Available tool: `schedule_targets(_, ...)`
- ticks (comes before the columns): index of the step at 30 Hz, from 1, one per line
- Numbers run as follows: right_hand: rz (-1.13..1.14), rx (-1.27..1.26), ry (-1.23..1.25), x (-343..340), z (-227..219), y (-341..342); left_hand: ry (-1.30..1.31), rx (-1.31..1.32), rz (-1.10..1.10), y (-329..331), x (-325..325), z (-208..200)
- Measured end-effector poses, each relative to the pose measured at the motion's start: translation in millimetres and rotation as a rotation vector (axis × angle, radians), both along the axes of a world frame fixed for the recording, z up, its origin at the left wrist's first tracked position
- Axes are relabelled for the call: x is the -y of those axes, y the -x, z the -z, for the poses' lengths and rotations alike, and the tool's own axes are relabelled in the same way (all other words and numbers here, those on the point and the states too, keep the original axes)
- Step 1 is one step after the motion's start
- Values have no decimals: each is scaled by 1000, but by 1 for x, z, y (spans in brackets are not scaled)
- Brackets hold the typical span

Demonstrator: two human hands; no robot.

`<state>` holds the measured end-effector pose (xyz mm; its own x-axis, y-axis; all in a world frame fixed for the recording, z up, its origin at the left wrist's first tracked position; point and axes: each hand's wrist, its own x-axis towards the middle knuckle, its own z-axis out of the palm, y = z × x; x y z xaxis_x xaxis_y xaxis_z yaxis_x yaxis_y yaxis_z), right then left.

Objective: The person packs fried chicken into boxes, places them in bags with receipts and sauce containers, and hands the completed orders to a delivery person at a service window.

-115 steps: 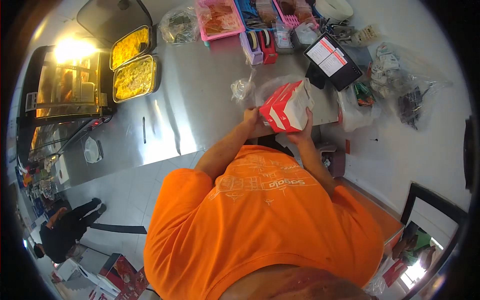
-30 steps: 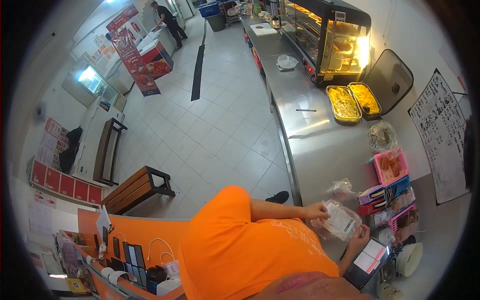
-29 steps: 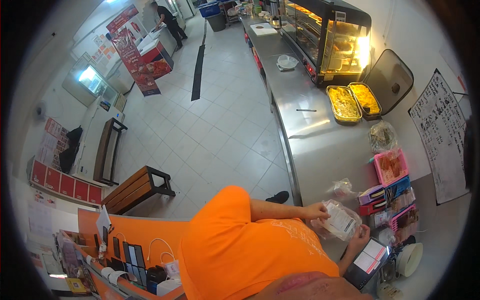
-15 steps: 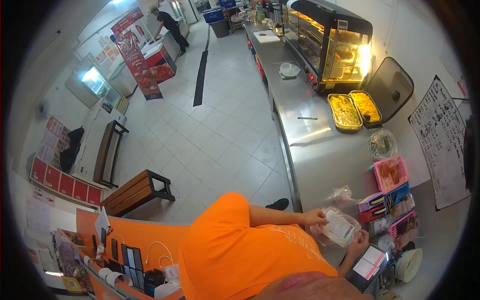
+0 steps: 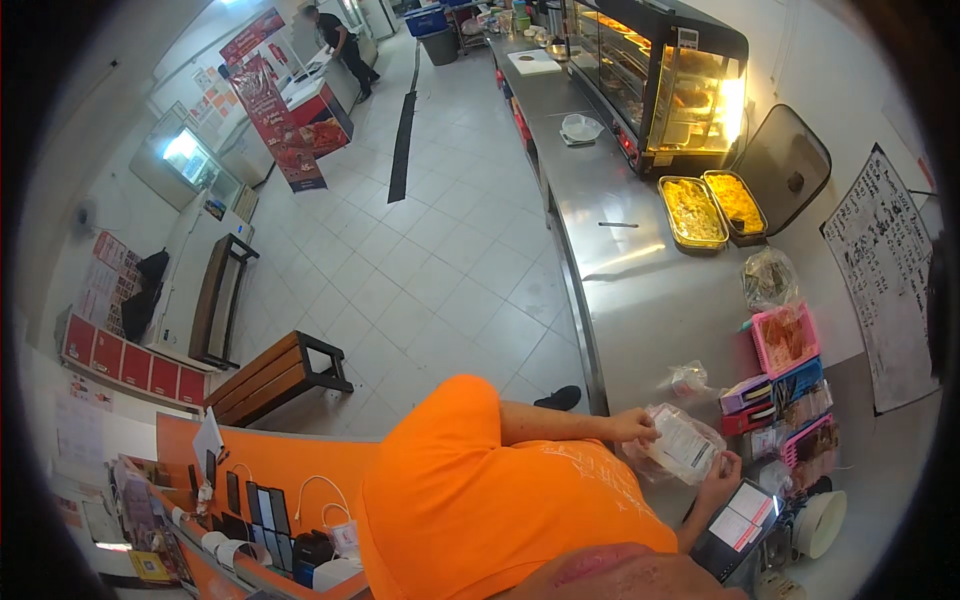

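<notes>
A clear plastic bag (image 5: 648, 466) is in front of me over the steel counter. A white printed slip (image 5: 686, 446) lies on or in the bag; I cannot tell which. My left hand (image 5: 632, 426) is closed, its fingers pinching the bag near the slip's left edge. On the other side, my right hand (image 5: 719, 478) is closed on the bag's lower right edge by the slip. The bag's contents are hard to make out. Close below my right hand stands a tablet (image 5: 735, 530) with a lit screen.
Packet-filled baskets, including a pink basket (image 5: 783, 340), line the counter's (image 5: 640, 330) right side. Two foil trays of yellow food (image 5: 693, 212) sit before a lit display warmer (image 5: 650, 90). A wooden bench (image 5: 262, 380) stands on the floor; another person (image 5: 345, 50) is far off.
The bag and slip have shifted slightly up and right, both hands still gripping them. The distant person has straightened up from leaning over the far counter.
</notes>
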<state>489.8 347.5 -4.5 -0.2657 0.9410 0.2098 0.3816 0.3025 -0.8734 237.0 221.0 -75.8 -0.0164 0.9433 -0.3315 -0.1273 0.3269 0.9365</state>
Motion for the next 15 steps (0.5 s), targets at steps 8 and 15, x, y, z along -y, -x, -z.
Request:
schedule_targets(8, 9, 51, -10, 6, -14, 5, -95, 49, 10, -2, -2, 7)
schedule_targets(15, 33, 58, -30, 6, -9, 3, -99, 70, -6, 0, -2, -9)
